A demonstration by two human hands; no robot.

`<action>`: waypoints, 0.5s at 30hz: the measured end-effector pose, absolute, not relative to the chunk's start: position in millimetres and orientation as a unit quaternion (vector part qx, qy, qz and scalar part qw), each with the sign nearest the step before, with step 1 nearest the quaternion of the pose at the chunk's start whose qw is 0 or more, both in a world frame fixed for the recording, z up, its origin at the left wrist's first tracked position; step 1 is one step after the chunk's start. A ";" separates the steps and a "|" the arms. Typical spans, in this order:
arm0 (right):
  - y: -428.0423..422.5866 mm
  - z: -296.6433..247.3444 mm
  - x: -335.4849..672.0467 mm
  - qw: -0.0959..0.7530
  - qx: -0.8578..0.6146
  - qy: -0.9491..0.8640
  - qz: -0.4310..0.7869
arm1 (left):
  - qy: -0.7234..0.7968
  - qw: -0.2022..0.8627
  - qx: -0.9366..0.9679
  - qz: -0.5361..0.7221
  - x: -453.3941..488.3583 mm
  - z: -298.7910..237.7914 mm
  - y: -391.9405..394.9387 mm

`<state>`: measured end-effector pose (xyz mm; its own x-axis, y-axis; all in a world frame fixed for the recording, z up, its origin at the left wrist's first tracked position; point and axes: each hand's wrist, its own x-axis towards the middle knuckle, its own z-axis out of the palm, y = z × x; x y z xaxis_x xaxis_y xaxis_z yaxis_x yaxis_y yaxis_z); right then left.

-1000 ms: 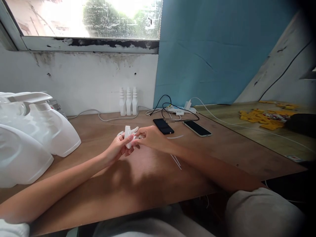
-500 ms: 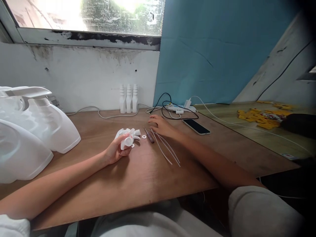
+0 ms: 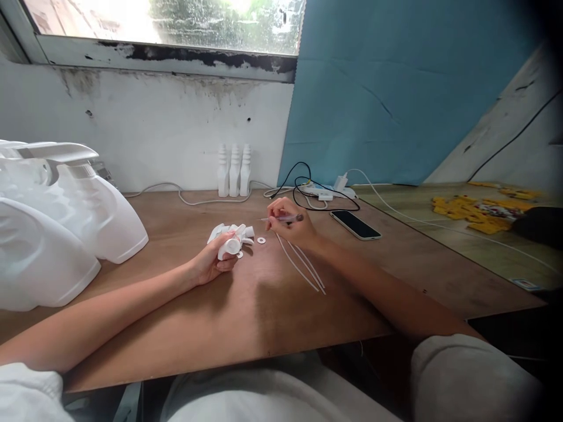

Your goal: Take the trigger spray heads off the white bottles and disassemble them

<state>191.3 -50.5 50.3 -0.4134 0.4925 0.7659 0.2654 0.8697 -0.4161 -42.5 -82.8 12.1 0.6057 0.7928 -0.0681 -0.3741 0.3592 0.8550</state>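
My left hand (image 3: pixel 212 262) rests on the wooden table (image 3: pixel 264 305) with its fingers closed round a white spray-trigger head (image 3: pixel 232 238). My right hand (image 3: pixel 289 225) is lifted a little off the table and pinches a small screwdriver (image 3: pixel 285 218), which lies level and points left. A white washer (image 3: pixel 261 240) lies on the table between the two hands. A second small ring (image 3: pixel 240 255) sits just beside my left fingers. Several thin white tubes (image 3: pixel 303 268) lie on the wood under my right wrist.
Large white bottles (image 3: pixel 57 223) stand at the left edge. Three small white bottles (image 3: pixel 234 171) line the back wall, beside a power strip with cables (image 3: pixel 321 190). A phone (image 3: pixel 355 224) lies right of my right hand. Yellow parts (image 3: pixel 479 208) are spread on the neighbouring table.
My right hand left the trigger head, went down to the table, and has come up with the screwdriver. The left hand lowered the trigger head to the table. The dark phone is no longer in view.
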 end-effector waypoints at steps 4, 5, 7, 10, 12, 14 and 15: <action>-85.3 61.4 167.2 0.530 -0.156 -0.781 0.292 | 0.251 0.786 0.423 0.373 -41.3 12.1 -81.9; -90.5 61.2 163.4 0.522 -0.146 -0.785 0.302 | 0.255 0.784 0.423 0.375 -41.0 12.0 -81.9; -95.7 58.2 159.0 0.501 -0.141 -0.804 0.288 | 0.257 0.782 0.430 0.372 -40.7 12.2 -82.3; -94.4 51.5 158.8 0.488 -0.137 -0.843 0.179 | 0.253 0.783 0.438 0.363 -40.3 13.2 -82.7; -92.0 48.2 160.3 0.472 -0.112 -0.872 0.070 | 0.258 0.783 0.432 0.366 -40.0 13.4 -82.3; -90.6 45.7 161.2 0.433 -0.078 -0.897 -0.039 | 0.265 0.780 0.426 0.375 -39.4 12.5 -81.2; -90.4 44.6 161.2 0.406 -0.064 -0.908 -0.087 | 0.267 0.777 0.425 0.379 -39.1 11.7 -80.6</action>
